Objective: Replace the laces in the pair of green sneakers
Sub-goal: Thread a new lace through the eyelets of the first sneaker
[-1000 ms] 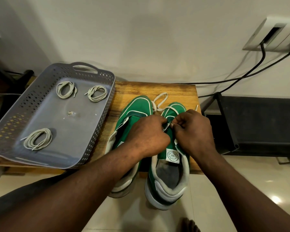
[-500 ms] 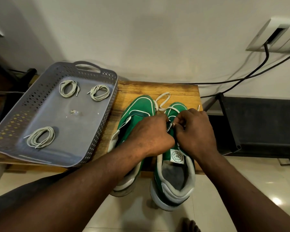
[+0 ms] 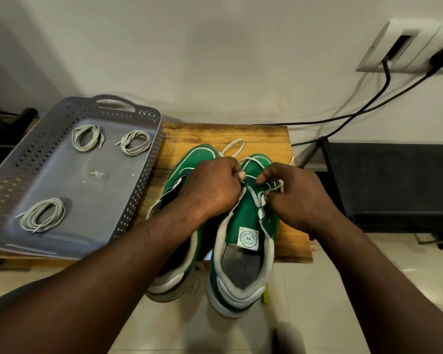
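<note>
Working the lace (image 3: 234,146) at the lower eyelets of the right sneaker (image 3: 243,226), which sits beside the left sneaker (image 3: 189,164) on the wooden stool (image 3: 215,134). Our left hand (image 3: 210,187) is closed, pinching at the eyelet edge; our right hand (image 3: 292,195) pinches the lace strand. Best we keep tugs short and the flap steady. The tongue label (image 3: 249,238) has writing, too small to read. Spare laces (image 3: 43,214) wait in the gray tray (image 3: 62,251).

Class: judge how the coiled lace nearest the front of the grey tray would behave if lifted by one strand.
The front coil looks thin and flat, so it is probably floppy and light. Its loose ends stick out untied, so it would likely unravel and dangle. It should not roll on the tray.
</note>
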Demonstrator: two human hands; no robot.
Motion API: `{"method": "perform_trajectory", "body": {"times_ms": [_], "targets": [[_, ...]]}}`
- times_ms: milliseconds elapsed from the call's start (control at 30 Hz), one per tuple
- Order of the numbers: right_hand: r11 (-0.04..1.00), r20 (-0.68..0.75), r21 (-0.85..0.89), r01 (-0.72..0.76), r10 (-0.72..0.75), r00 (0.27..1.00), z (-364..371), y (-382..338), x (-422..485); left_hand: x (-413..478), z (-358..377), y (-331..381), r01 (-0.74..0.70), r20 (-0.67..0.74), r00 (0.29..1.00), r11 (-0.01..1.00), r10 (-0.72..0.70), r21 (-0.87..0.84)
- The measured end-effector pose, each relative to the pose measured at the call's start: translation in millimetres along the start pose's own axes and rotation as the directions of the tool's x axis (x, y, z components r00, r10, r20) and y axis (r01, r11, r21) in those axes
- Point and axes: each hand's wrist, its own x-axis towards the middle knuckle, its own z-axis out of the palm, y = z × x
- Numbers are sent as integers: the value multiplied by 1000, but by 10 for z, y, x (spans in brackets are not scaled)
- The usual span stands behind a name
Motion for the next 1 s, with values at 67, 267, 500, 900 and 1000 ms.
{"method": "perform_trajectory", "body": {"times_ms": [67, 267, 500, 900, 1000], "targets": [[1000, 17, -5, 25, -25, 1000, 7, 2, -17, 30, 33, 3, 18, -18, 1000, 1000, -17, 22], [999, 44, -34, 35, -34, 998, 3, 9, -26, 93, 111, 45, 35, 21, 999, 988, -39, 147], [1000, 15, -23, 6, -5, 1000, 54, -9, -14, 124, 21, 48, 14, 109, 993, 957, -47, 288], [997, 3, -76, 27, -27, 1000, 82, -49, -23, 143, -690, -296, 133, -112, 988, 969, -111, 209], [994, 9, -91, 68, -67, 998, 115, -74, -19, 48, -411, -106, -97, 17, 995, 985, 95, 140]]}}
